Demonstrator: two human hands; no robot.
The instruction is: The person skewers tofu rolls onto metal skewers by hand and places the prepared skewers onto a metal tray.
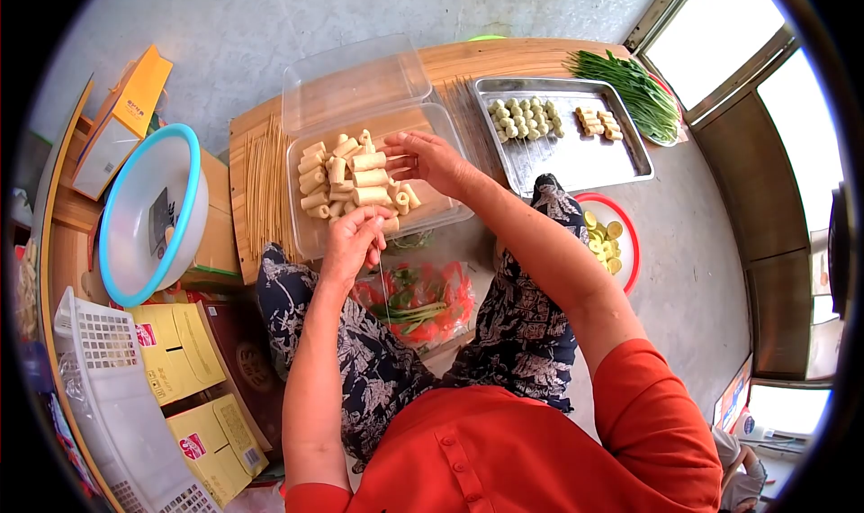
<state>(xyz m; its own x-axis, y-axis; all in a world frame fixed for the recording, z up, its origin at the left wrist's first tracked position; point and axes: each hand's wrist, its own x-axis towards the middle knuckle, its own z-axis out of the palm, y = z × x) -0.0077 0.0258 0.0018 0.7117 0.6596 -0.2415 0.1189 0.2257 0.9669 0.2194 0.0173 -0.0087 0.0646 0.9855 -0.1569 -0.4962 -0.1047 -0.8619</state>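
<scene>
My left hand (353, 243) is closed on a thin skewer (385, 288) that points down toward my lap, at the near edge of a clear plastic container (441, 209). A short tan roll (391, 226) sits beside its fingertips. Over the container's right part is my right hand (423, 160), fingers apart, its fingertips close to the heap of hollow tan rolls (369, 178); whether they touch a roll is unclear. Many bare skewers (264, 189) lie on the wooden table left of the container.
A metal tray (585, 166) with skewered green and tan pieces is at the right, greens (630, 90) beyond it. A red-rimmed bowl (633, 252) holds sliced pieces. At left are a blue-rimmed basin (191, 198), yellow boxes (175, 346) and a white basket (117, 387).
</scene>
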